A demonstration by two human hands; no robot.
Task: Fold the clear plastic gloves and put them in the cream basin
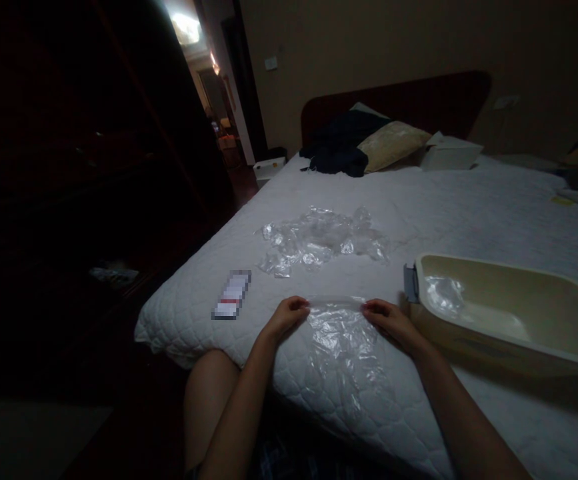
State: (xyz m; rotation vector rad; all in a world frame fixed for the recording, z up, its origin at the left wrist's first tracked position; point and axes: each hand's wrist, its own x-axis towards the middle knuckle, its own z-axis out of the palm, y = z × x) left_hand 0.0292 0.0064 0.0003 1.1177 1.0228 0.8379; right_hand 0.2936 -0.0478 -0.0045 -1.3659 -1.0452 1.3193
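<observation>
Takes the held piece as clock centre. Holds clear plastic film (346,333), perhaps a bag, over the near edge of the white quilted bed (189,293), straight in front of the body. Pinches one end of the straight, banded upper edge with left hand (291,312) at 10 o'clock, the other end with right hand (389,321) at 2. Probably grips both ends to pull that edge flat and level, with the creased lower part trailing toward 6; can't tell whether fully resting on the quilt. Closes thumb onto fingertips on both sides, with no visible gap; has hold of thin film only, apparently lightly. Note at 12, just beyond, a crumpled spread of clear plastic (323,243), likely put within easy reach. Note at 10, near left hand, a pixelated phone-like slab (231,295), lying flat, apart from both plastics. Note at 3, near right hand, a cream plastic tub (509,287) with grey latch (411,283) and a clear plastic piece (443,295) inside, perhaps set close as a container. See farther off, toward 12, dark clothing (339,143) and beige pillow (393,143); toward 1, white box (451,155).
</observation>
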